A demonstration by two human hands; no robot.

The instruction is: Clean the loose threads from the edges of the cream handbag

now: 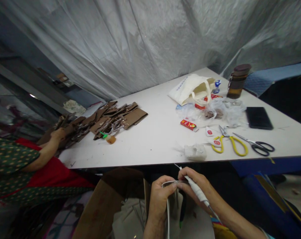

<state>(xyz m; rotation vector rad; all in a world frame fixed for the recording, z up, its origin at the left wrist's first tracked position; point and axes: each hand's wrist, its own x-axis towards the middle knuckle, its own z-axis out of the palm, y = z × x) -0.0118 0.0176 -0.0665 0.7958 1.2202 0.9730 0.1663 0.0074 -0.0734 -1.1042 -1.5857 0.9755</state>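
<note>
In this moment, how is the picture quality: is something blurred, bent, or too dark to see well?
Head view: the table edge bows and the scene tilts, a wide-lens distortion; the left edge holds a pixelated patch. Under the table it is dim, yet the left hand and right hand with the white tool stay readable. The yellow scissors look sharp; no strong glare.
</note>
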